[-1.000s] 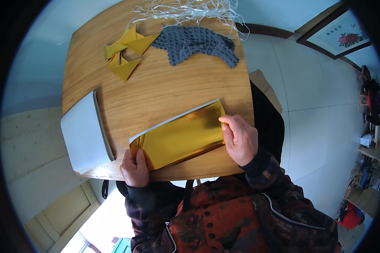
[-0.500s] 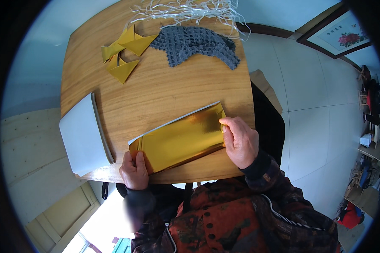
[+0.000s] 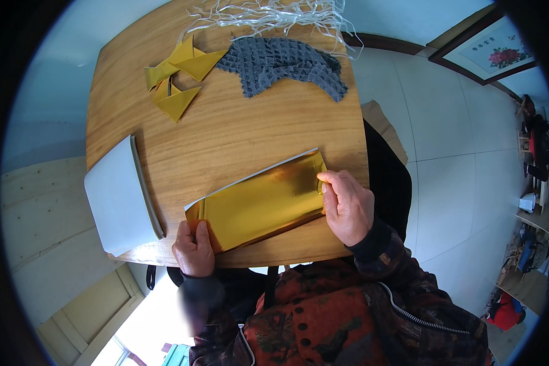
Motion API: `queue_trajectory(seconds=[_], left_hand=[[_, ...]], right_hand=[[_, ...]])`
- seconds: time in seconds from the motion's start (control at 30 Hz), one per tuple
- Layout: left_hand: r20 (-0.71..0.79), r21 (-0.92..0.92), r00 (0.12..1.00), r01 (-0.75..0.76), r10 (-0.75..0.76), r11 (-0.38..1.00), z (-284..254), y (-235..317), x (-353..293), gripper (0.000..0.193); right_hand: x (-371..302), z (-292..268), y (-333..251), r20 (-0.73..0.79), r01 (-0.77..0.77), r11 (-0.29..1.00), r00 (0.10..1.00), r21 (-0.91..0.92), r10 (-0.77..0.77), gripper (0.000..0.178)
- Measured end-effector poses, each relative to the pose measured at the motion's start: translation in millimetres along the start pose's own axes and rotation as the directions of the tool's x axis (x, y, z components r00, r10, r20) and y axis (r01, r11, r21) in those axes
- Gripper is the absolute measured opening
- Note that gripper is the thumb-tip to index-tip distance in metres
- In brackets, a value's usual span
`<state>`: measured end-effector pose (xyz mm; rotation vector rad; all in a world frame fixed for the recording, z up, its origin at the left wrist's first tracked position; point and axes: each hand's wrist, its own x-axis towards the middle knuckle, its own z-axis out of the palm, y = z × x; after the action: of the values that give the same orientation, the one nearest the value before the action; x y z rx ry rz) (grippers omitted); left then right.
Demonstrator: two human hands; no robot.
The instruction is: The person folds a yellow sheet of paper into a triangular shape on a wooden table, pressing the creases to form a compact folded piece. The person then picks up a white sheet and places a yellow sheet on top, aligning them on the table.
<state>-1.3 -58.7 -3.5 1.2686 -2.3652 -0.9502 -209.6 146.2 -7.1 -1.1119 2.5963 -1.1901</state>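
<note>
Lower centre of the frame, left grip (image 3: 193,250) pinches the gold sheet (image 3: 262,203) at one end, right grip (image 3: 351,208) the other; folded gold pieces (image 3: 176,105) upper left!

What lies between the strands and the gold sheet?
In the head view, the grey cloth, close to the strands, then wooden tabletop up to the gold sheet.

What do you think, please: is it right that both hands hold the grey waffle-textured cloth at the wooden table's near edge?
Not quite: the head view shows the left hand and right hand holding a shiny gold rectangular sheet at the wooden table's near edge.
</note>
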Motion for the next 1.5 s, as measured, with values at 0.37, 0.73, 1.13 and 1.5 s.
queue_trajectory(seconds=[0.37,0.73,1.13,1.5], left_hand=[[0.015,0.002,1.000,0.011,-0.011,1.000,-1.1,2.4,0.0,0.016],[0.011,0.033,1.000,0.022,-0.023,0.999,-1.2,4.8,-0.3,0.016],[0.013,0.017,1.000,0.021,-0.021,1.000,-0.6,2.2,-0.5,0.019],[0.009,0.032,1.000,-0.002,0.002,0.999,-0.7,1.4,-0.3,0.020]], right_hand=[[0.1,1.6,-1.6,-0.011,-0.039,0.998,0.999,0.052,0.040,0.021],[0.7,1.1,-2.1,-0.014,-0.034,0.998,0.999,0.043,0.034,0.020],[1.6,1.0,-2.9,-0.005,-0.038,0.999,0.999,0.030,0.038,0.020],[1.8,1.3,-2.7,-0.006,-0.049,0.998,0.999,0.038,0.049,0.020]])
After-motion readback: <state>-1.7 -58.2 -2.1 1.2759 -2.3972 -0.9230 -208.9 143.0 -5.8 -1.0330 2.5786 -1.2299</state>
